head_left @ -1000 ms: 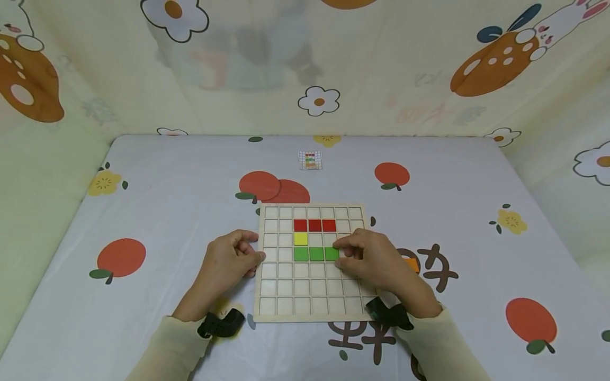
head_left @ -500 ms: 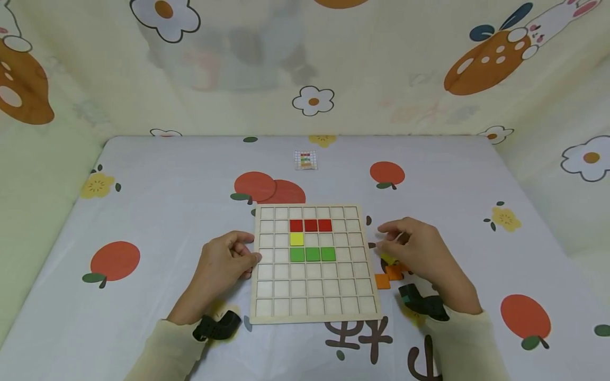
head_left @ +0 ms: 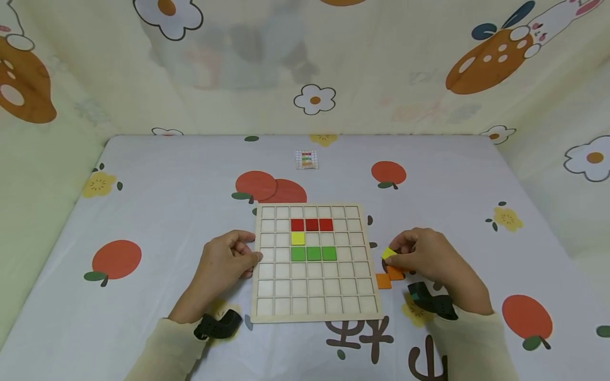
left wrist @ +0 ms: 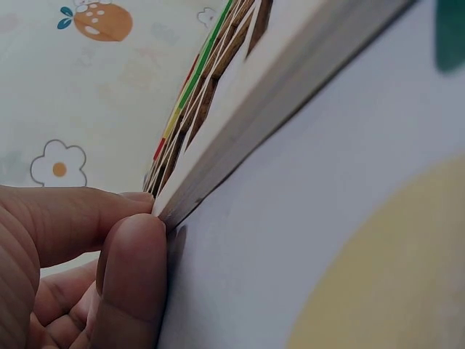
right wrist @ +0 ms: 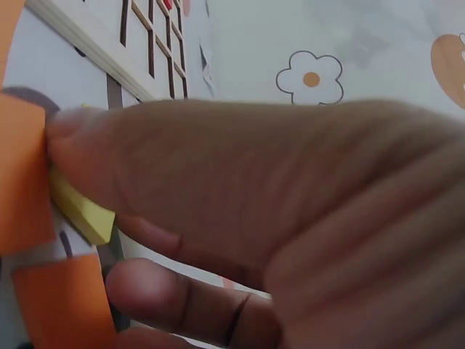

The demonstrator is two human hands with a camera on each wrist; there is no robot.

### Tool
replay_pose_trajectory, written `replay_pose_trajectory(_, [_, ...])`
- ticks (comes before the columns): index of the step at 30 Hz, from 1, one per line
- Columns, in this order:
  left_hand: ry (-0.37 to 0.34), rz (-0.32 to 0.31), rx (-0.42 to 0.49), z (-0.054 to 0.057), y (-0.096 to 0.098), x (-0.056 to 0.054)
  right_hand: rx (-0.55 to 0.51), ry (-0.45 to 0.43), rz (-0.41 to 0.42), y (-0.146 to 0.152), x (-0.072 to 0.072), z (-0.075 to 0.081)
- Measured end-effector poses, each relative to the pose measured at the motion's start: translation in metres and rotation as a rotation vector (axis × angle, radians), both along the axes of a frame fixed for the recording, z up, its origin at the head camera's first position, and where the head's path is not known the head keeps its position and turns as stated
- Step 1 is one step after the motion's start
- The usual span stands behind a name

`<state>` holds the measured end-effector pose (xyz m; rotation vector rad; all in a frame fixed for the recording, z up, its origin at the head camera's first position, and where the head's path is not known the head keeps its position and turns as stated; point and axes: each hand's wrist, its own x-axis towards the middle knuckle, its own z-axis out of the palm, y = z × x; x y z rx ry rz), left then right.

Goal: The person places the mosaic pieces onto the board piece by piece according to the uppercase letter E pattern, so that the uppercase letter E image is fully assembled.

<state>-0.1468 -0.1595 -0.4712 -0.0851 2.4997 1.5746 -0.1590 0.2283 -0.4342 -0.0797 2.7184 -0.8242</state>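
Observation:
A wooden grid board (head_left: 316, 319) lies flat on the table. In its cells sit three red tiles (head_left: 312, 225) in a row, one yellow tile (head_left: 297, 238) below them, and three green tiles (head_left: 313, 254) in a lower row. My left hand (head_left: 226, 259) holds the board's left edge between thumb and forefinger; the left wrist view shows the fingertips (left wrist: 138, 251) against its rim. To the right of the board, my right hand (head_left: 426, 259) pinches a loose yellow tile (head_left: 388, 253), partly covered by the thumb. Orange tiles (head_left: 383, 281) lie beside that hand.
A small card (head_left: 307, 159) with a coloured grid pattern lies at the back of the table. The white cloth (head_left: 181, 169) has printed fruit and flowers. A patterned curtain (head_left: 248, 111) rises behind the table.
My right hand has left the green row and moved right, off the board, then down onto the loose yellow tile. The left hand stays at the board's left edge.

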Motion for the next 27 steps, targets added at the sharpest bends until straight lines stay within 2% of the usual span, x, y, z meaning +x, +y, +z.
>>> replay_pose_trajectory(6, [-0.002, 0.003, -0.002, 0.001, 0.001, 0.0, -0.027, -0.017, -0.004, -0.006, 0.001, -0.001])
replay_pose_trajectory(12, [-0.002, 0.001, 0.007, 0.002, 0.0, 0.001, -0.081, 0.009, 0.014, -0.01, 0.0, -0.002])
replay_pose_trajectory(18, [0.005, 0.0, 0.019, 0.002, -0.001, 0.001, -0.171, 0.026, 0.005, -0.012, -0.001, -0.004])
replay_pose_trajectory(24, [0.005, 0.002, 0.012, 0.001, 0.0, -0.001, -0.318, -0.012, -0.027, -0.015, -0.002, -0.006])
replay_pose_trajectory(27, [0.005, 0.002, 0.009, 0.001, 0.0, -0.001, -0.319, -0.012, -0.024, -0.018, -0.002, -0.007])
